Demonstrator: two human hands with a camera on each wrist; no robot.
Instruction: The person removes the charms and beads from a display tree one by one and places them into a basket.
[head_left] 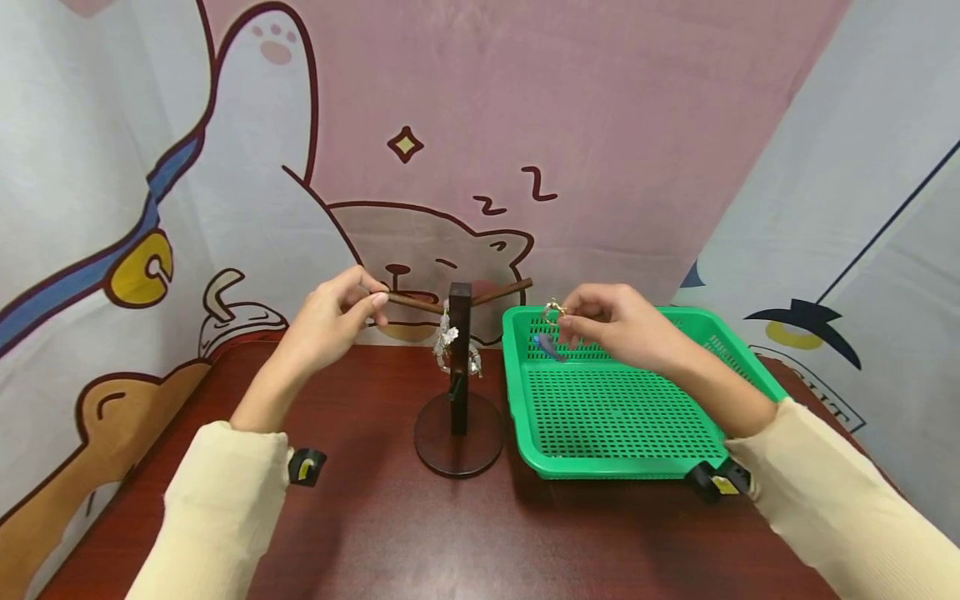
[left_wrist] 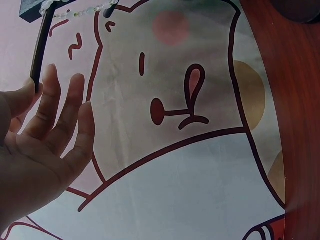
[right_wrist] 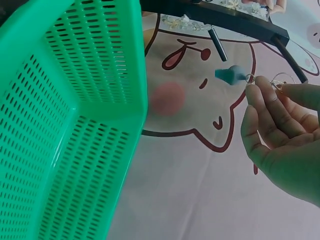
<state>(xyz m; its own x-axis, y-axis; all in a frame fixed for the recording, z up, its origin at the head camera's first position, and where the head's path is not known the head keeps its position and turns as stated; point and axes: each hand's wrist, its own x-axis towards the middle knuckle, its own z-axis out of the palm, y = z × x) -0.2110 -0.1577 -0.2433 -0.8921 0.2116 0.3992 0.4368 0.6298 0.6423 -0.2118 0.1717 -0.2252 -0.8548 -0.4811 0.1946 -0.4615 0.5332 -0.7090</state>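
A dark wooden jewelry stand with a round base stands upright on the table. My left hand pinches the outer end of its left peg between thumb and index finger; the other fingers spread loosely in the left wrist view. Clear beaded bracelets with white flowers hang by the post. To the right, my right hand pinches a thin gold-coloured bracelet over the basket's far left part. From it dangles a blue pendant, blurred. The stand's right peg points toward this hand, apart from the bracelet.
A green plastic basket with perforated walls sits right of the stand. Behind the reddish-brown table hangs a cloth printed with cartoon animals. Dark wrist cameras are strapped at both sleeves.
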